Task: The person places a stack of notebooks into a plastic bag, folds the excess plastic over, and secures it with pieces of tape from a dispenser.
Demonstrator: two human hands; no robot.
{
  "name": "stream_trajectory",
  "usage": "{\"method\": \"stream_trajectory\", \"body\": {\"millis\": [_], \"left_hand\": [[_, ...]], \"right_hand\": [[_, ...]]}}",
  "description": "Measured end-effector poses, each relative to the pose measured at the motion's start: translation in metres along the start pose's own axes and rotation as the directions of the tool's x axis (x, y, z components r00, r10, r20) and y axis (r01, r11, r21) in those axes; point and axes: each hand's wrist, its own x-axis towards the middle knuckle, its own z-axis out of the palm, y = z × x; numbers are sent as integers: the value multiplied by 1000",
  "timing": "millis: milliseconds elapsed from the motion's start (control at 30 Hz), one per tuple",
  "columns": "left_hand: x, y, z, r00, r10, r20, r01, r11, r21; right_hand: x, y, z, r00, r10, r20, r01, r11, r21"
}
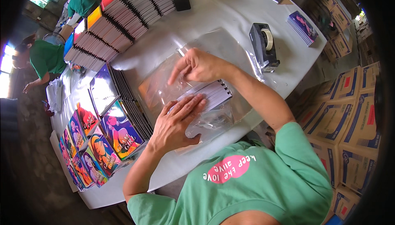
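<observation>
One spiral-bound stack [214,95] slants lengthwise toward upper right, its rings [226,87] rightmost.

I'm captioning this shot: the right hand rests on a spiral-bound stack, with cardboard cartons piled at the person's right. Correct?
Not quite: the head view shows the left hand resting on the spiral-bound stack. Cardboard cartons are piled at the person's right.

Stacked brown cartons [329,118] at right; green-shirted co-worker [47,56] at left; bright window [6,71] at far-left edge.
</observation>
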Motion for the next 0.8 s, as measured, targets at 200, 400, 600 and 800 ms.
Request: {"method": "stream_trajectory", "body": {"millis": [200, 400, 600, 800], "left_hand": [[-5, -10, 0, 989, -121, 88, 126, 991, -53], [5, -2, -4, 982, -136, 134, 131, 990, 45], [3, 0, -3, 974, -170, 147, 157, 983, 95], [-1, 0, -2, 976, -181, 117, 169, 980, 107]], "right_hand": [[-99, 1, -61, 497, 139, -857, -184, 982, 52], [-252, 91, -93, -8, 654, -756, -701, 536, 471], [-253, 116, -96, 130, 824, -552, -503, 535, 679], [-256, 109, -57, 42, 655, -754, -265, 735, 624]]}}
